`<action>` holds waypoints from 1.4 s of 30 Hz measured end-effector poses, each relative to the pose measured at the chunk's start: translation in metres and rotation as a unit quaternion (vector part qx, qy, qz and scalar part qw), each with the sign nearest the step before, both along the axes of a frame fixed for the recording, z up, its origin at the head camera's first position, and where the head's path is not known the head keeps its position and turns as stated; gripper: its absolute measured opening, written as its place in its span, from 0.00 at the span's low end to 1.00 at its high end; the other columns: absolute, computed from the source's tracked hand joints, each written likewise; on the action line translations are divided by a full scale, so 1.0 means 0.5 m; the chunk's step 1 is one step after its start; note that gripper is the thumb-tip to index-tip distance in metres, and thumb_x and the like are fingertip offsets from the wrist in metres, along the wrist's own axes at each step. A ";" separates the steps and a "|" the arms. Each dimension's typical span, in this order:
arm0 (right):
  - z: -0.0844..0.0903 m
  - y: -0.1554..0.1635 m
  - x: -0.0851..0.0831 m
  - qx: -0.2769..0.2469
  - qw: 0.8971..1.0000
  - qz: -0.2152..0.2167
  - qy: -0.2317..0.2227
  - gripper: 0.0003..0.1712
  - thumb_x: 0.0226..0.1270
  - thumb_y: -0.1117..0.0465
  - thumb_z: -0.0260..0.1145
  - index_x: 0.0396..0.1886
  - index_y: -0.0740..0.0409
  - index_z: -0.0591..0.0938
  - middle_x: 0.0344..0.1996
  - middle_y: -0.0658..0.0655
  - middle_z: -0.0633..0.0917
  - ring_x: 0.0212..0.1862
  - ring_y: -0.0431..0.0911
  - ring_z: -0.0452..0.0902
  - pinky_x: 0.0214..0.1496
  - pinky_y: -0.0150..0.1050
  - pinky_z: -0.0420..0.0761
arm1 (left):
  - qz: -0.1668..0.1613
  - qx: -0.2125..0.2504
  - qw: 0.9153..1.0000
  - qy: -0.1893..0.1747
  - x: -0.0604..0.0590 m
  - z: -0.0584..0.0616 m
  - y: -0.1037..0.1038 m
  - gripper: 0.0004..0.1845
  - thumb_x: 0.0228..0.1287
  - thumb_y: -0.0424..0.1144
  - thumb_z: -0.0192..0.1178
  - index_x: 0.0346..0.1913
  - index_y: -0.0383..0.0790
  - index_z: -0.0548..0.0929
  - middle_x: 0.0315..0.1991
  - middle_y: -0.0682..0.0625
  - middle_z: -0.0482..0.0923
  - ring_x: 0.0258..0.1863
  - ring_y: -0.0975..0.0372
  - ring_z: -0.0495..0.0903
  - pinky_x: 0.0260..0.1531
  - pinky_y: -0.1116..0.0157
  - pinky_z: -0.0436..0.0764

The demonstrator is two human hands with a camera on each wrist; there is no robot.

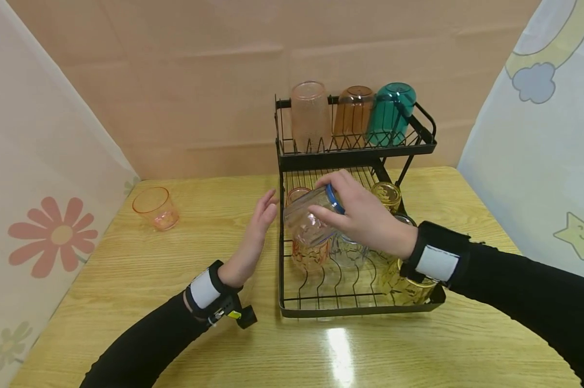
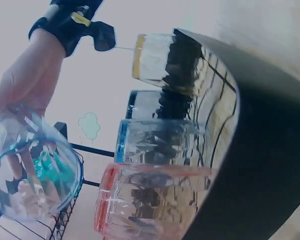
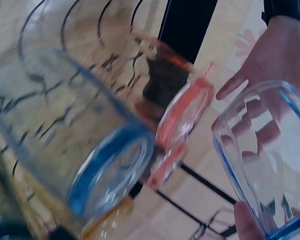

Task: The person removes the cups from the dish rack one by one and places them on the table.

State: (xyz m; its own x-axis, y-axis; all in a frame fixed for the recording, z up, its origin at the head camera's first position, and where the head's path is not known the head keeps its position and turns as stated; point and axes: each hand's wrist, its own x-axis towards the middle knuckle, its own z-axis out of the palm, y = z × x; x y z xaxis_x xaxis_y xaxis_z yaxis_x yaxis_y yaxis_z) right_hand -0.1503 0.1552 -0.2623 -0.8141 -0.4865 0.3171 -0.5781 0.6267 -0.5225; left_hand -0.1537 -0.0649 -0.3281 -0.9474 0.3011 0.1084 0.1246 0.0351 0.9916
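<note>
Now: R hand (image 1: 369,221) is gripping clear blue-rimmed glass (image 1: 311,215) over dish rack (image 1: 360,310).
Glass is tilting above rack's lower tier; L hand (image 1: 253,237), fingers straight, holding nothing, is hovering just left of rack.

— Where do the hands sit?

— The right hand (image 1: 365,218) is over the lower shelf (image 1: 360,307) of the rack (image 1: 355,151), gripping a tilted glass (image 1: 311,215). The left hand (image 1: 253,237) is just left of that glass, over the table (image 1: 175,269) beside the rack's left edge.

— And under the right hand?

— Glasses (image 1: 347,250) lie on the lower shelf below it, with one more glass (image 1: 386,195) just behind it.

— Farther back?

— The upper shelf (image 1: 355,148) is behind and above both hands, with three cups (image 1: 352,116) on it in a row.

— Anything off to the left?

— A lone cup (image 1: 156,207) stands on the table, well left of the left hand.
</note>
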 end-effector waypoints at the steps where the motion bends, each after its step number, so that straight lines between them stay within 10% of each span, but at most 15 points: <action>1: -0.003 -0.008 -0.003 -0.012 1.000 0.000 -0.006 0.24 0.71 0.54 0.62 0.58 0.63 0.69 0.46 0.59 0.72 0.36 0.48 0.68 0.32 0.41 0.73 | 0.007 0.008 1.000 -0.011 0.002 0.001 -0.004 0.59 0.53 0.80 0.45 0.77 0.41 0.46 0.74 0.38 0.48 0.72 0.46 0.49 0.67 0.41 0.44; 12: -0.019 -0.109 -0.028 -0.122 0.990 -0.006 -0.069 0.25 0.74 0.51 0.58 0.60 0.62 0.65 0.51 0.60 0.68 0.45 0.50 0.70 0.43 0.42 0.76 | 0.070 0.132 0.982 -0.112 0.020 0.024 -0.037 0.43 0.68 0.69 0.36 0.77 0.47 0.45 0.73 0.40 0.51 0.71 0.48 0.51 0.67 0.43 0.45; 20: -0.019 -0.173 -0.045 -0.229 0.969 -0.029 -0.090 0.29 0.72 0.49 0.60 0.62 0.61 0.64 0.54 0.59 0.66 0.47 0.50 0.67 0.44 0.41 0.72 | 0.128 0.235 0.946 -0.181 0.010 0.025 -0.050 0.46 0.65 0.71 0.41 0.73 0.44 0.44 0.70 0.40 0.54 0.67 0.49 0.57 0.66 0.49 0.52; 26: -0.034 -0.204 -0.040 -0.245 0.965 -0.041 -0.084 0.30 0.70 0.49 0.63 0.62 0.59 0.63 0.56 0.57 0.65 0.51 0.48 0.66 0.49 0.41 0.72 | 0.148 0.306 0.919 -0.201 0.010 0.031 -0.047 0.38 0.62 0.74 0.43 0.55 0.41 0.62 0.56 0.45 0.68 0.55 0.54 0.70 0.63 0.54 0.63; 32: -0.050 -0.224 -0.027 -0.239 0.966 -0.025 -0.099 0.31 0.69 0.49 0.65 0.61 0.58 0.62 0.53 0.57 0.65 0.50 0.49 0.65 0.48 0.39 0.72 | 0.141 0.374 0.897 -0.187 0.006 0.042 -0.047 0.33 0.66 0.67 0.49 0.15 0.43 0.73 0.23 0.51 0.81 0.30 0.61 0.78 0.47 0.64 0.75; 37: -0.046 -0.224 -0.025 -0.201 0.975 -0.010 -0.094 0.33 0.67 0.49 0.66 0.61 0.59 0.61 0.55 0.58 0.66 0.52 0.48 0.67 0.50 0.39 0.75 | 0.138 0.377 0.896 -0.191 0.002 0.043 -0.058 0.28 0.68 0.63 0.51 0.32 0.39 0.82 0.26 0.51 0.83 0.26 0.63 0.77 0.38 0.69 0.75; 42: -0.030 -0.201 -0.028 -0.085 0.992 0.031 -0.088 0.36 0.69 0.50 0.64 0.68 0.59 0.60 0.61 0.57 0.67 0.58 0.47 0.67 0.58 0.42 0.73 | 0.146 0.337 0.915 -0.166 -0.005 0.037 -0.081 0.28 0.68 0.62 0.51 0.37 0.37 0.82 0.26 0.51 0.83 0.26 0.63 0.78 0.36 0.69 0.76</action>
